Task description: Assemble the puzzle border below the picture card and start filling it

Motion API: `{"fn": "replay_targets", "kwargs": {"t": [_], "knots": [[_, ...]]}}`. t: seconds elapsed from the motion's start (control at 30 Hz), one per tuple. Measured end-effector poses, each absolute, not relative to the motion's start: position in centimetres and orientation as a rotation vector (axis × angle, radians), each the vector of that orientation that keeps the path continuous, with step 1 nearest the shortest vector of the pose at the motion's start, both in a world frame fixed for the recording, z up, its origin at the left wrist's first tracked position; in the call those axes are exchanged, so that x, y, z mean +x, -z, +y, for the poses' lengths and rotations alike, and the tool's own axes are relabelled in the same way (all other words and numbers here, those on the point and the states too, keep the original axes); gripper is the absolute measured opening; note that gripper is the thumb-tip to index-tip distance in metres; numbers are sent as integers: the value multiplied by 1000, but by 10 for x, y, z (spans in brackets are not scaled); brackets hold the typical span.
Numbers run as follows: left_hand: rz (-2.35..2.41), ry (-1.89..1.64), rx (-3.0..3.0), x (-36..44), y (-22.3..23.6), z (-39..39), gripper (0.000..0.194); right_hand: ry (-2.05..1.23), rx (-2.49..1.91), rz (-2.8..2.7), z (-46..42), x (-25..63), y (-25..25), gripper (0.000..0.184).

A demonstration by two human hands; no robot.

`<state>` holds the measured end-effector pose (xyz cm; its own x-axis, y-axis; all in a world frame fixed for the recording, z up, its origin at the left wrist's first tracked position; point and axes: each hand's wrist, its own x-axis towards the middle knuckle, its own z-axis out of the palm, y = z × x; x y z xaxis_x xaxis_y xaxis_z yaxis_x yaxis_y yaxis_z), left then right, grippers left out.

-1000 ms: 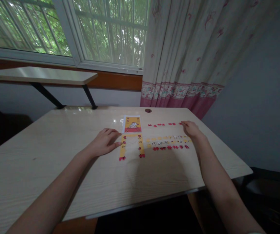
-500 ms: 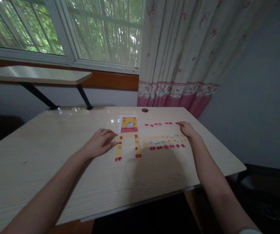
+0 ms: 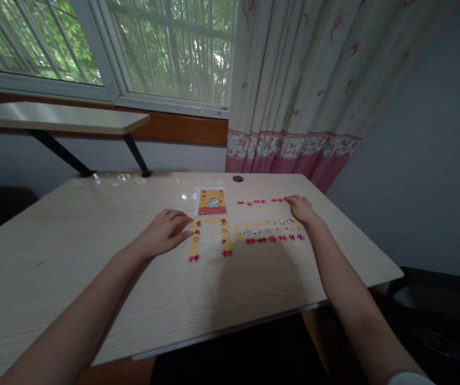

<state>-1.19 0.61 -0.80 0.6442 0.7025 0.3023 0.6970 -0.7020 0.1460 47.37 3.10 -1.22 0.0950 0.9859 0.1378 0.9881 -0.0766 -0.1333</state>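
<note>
My left hand (image 3: 166, 233) lies on the table with its fingers apart, its thumb and fingertips touching the left side of a partly joined jigsaw border (image 3: 194, 247). The border has a yellow top, two yellow sides and red lower ends. Above it lies a picture card (image 3: 212, 202) of a white animal on yellow and red. At the right end of the upper row of red puzzle pieces (image 3: 259, 201), my right hand (image 3: 302, 209) has its fingers closed together at a red piece, which they mostly cover. Nearer me are rows of yellow and white pieces (image 3: 267, 230) and a lower red row (image 3: 273, 239).
The pale wooden table (image 3: 153, 305) has a round cable hole (image 3: 238, 179) near its back edge. A raised shelf (image 3: 61, 117) on black legs stands at the back left. A curtain (image 3: 289, 107) hangs behind, beside a barred window (image 3: 173, 48).
My right hand has moved slightly left along the upper red row, and the gap before the end piece has narrowed. My left hand stays beside the border. The view has shifted a little.
</note>
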Motion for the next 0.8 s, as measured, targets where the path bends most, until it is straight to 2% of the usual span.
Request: {"fn": "replay_targets", "kwargs": {"t": [0.8], "knots": [[1214,-569,2804,-11,9,5,46,173,-2046,-2214,20,415,3,43]]}}
